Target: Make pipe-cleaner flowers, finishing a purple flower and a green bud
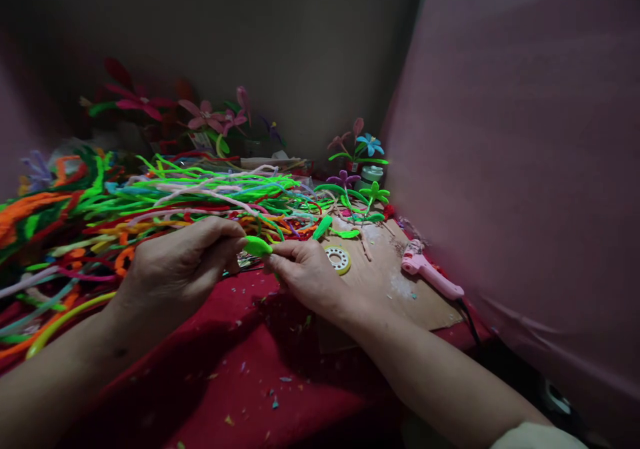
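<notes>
A small bright green pipe-cleaner leaf (pixel 258 246) is held between both hands above the red cloth (pixel 240 362). My left hand (pixel 181 265) pinches its left end with thumb and fingers curled. My right hand (pixel 306 277) pinches the right end, fingers closed. Just beyond the hands lies a big heap of coloured pipe cleaners (pixel 150 202).
A brown board (pixel 395 282) lies to the right with a tape roll (pixel 339 259), loose green leaves (pixel 330 229) and a pink glue gun (pixel 430 272). Finished pipe-cleaner flowers (pixel 357 149) stand at the back. A pink wall (pixel 525 169) closes in the right side.
</notes>
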The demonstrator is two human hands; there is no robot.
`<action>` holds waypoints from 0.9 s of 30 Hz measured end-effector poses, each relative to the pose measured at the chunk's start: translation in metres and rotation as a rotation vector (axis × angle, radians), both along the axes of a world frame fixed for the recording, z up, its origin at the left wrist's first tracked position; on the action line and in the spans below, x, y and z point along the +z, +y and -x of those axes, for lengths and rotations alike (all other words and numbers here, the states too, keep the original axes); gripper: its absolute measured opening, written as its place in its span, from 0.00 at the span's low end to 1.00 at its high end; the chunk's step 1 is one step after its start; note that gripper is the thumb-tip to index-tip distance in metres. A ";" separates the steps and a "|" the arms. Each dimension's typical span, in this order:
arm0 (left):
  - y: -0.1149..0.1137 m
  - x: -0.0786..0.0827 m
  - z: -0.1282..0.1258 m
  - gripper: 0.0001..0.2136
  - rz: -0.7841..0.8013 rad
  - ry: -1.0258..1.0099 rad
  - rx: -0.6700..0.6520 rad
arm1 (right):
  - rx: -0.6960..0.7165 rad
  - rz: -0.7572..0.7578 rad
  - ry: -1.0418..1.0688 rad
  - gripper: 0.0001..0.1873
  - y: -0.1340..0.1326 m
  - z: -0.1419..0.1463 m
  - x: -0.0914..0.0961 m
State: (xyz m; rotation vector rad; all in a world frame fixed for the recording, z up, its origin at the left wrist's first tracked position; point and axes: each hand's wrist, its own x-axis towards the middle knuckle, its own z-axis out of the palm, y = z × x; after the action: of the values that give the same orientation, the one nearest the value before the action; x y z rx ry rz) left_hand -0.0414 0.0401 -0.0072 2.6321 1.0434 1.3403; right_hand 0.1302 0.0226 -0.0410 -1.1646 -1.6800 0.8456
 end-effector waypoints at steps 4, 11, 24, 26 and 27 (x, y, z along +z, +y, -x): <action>-0.001 0.000 -0.001 0.03 0.023 -0.012 0.008 | -0.035 -0.153 -0.145 0.13 -0.001 0.000 -0.001; -0.001 -0.003 -0.001 0.03 0.051 0.008 -0.033 | -0.012 -0.057 -0.046 0.12 0.000 -0.002 -0.002; 0.005 -0.004 -0.003 0.06 0.349 -0.115 -0.064 | 0.065 0.351 0.335 0.05 -0.006 0.002 0.006; 0.005 -0.004 -0.003 0.06 0.378 -0.128 -0.059 | 0.043 0.385 0.432 0.06 -0.005 0.003 0.006; 0.004 -0.004 -0.003 0.06 0.385 -0.130 -0.059 | 0.030 0.399 0.459 0.07 -0.005 0.003 0.006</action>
State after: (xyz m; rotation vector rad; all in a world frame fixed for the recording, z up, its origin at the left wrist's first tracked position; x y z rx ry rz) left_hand -0.0383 0.0443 -0.0111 2.2485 1.0710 1.1448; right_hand 0.1273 0.0172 -0.0348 -1.0955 -1.1844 1.3939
